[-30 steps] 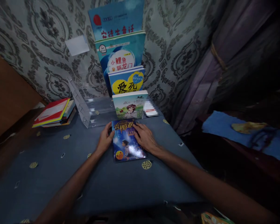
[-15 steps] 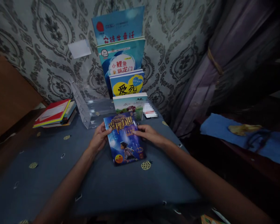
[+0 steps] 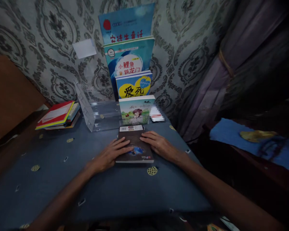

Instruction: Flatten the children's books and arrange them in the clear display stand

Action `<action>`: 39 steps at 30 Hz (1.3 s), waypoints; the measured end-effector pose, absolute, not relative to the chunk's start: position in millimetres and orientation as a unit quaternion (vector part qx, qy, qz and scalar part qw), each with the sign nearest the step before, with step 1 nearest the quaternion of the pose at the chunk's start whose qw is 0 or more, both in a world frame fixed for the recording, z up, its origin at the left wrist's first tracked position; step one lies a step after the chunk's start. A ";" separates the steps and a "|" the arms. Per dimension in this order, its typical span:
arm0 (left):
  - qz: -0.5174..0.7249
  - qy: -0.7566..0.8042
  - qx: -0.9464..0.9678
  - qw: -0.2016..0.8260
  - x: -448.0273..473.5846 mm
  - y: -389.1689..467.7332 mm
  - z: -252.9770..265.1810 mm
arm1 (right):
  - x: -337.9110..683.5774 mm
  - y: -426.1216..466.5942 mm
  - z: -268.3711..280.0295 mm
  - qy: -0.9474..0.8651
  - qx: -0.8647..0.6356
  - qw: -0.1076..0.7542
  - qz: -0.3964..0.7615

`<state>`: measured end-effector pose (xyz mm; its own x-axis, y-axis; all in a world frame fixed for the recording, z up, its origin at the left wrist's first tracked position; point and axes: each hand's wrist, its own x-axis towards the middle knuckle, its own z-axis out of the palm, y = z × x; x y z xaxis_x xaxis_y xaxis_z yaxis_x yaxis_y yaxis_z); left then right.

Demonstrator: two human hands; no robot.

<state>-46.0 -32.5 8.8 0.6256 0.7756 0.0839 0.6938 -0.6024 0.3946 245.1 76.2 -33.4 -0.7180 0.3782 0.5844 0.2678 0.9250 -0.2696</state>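
Note:
A dark book (image 3: pixel 135 140) lies flat on the table with a white barcode strip along its far edge and a small blue picture near its near edge. My left hand (image 3: pixel 110 154) rests on its left side, fingers stretched out over the cover. Along the right edge lies my right hand (image 3: pixel 159 144), its fingers extended and touching the cover. Just beyond, a clear acrylic rack (image 3: pixel 88 110) holds upright books in tiers: a green one with a cartoon figure (image 3: pixel 136 112), a blue-and-yellow one (image 3: pixel 135 86), a teal one (image 3: pixel 128 57) and a tall blue one (image 3: pixel 127 24).
Several stacked books, a red one (image 3: pixel 55 114) on top, lie left of the rack. A white card (image 3: pixel 84 48) is at the rack's upper left. A blurred white item (image 3: pixel 157 114) lies right of the rack. Blue cloth (image 3: pixel 226 134) drapes a surface at right, beyond the table edge.
The blue cover that was held tilted between both hands no longer shows; a dark barcoded cover now lies flat under them. My fingers have gone from gripping its edges to lying stretched out.

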 end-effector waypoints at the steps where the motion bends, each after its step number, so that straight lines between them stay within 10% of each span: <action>1: 0.099 0.411 0.891 0.165 -46.6 -34.9 3.2 | 245.7 75.4 -35.8 -0.931 -0.177 0.309 0.077; 39: 0.186 0.548 0.810 0.091 -27.0 -7.8 -27.3 | 229.5 71.7 -47.2 -0.905 -0.330 0.252 0.093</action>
<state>-27.0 -7.8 -27.3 0.3299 0.9223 0.2012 0.8550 -0.3823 0.3506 229.5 71.7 -47.2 -0.6556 0.6436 0.3950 0.5499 0.7654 -0.3344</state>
